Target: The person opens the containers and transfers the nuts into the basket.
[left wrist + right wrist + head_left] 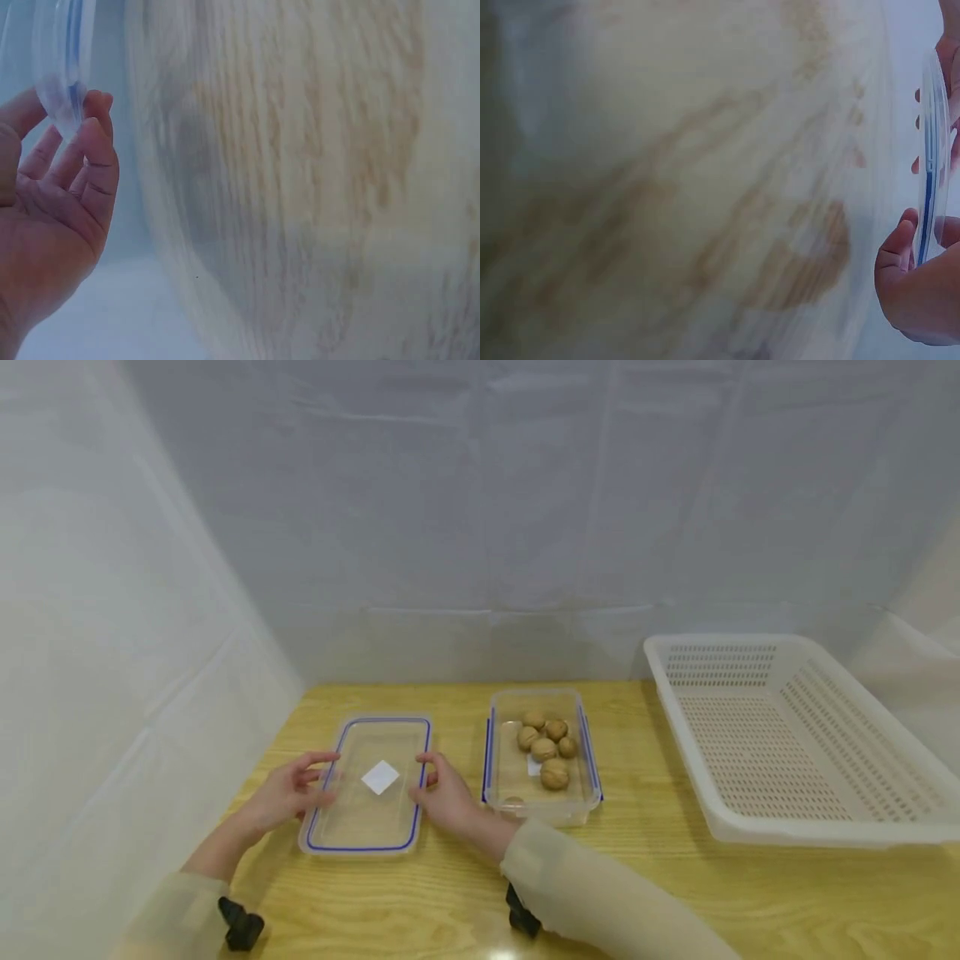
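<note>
Between both hands is a clear plastic lid (352,822) with a blue seal line and a white diamond label (380,777). At its left edge, my left hand (288,789) pinches the rim between thumb and fingers. The right hand (447,793) grips the opposite edge the same way. In the left wrist view the lid (64,67) shows edge-on, raised off the wooden table, with the left hand (67,180) under its corner. From the right wrist, the lid (930,165) also appears edge-on, the right hand (915,277) at its lower end.
Right of the lid, a clear container (498,760) with blue side clips holds several walnuts (543,749). A white perforated basket (693,752) stands at the table's right. The wooden table (360,918) meets white sheeting (487,643) at the back and left.
</note>
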The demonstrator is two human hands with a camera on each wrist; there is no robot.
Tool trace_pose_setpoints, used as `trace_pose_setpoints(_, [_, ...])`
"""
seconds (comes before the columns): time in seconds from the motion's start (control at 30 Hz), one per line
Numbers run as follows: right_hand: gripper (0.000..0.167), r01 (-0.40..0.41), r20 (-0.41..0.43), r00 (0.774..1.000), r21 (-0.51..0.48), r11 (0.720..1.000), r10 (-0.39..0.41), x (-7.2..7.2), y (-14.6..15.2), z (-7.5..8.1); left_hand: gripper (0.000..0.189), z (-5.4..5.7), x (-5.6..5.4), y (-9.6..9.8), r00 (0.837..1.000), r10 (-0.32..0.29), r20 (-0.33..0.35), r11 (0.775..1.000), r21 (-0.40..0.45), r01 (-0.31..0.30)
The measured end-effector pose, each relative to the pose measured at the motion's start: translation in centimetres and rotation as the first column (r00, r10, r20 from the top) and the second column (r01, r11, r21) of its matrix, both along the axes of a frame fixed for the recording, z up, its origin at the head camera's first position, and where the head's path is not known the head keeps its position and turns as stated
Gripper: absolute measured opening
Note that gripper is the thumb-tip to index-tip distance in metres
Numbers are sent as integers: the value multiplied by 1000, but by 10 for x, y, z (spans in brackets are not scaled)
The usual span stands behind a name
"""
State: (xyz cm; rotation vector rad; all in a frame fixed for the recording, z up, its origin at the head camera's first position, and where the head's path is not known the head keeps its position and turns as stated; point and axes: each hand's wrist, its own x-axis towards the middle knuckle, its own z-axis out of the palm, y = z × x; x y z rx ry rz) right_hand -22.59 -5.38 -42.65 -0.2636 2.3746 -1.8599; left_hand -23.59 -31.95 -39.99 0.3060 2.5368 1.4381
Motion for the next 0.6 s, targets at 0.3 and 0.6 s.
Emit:
trace_pose_setpoints(0.3, [45, -18, 41, 999, 90, 996, 14, 1, -1, -4, 59, -9, -2, -3, 998, -31, 58, 998, -51, 34])
trace_pose_setpoints(0.6, [51, -22, 58, 998, 178, 984, 12, -3, -3, -5, 59, -12, 3, -3, 997, -50, 58, 998, -45, 52])
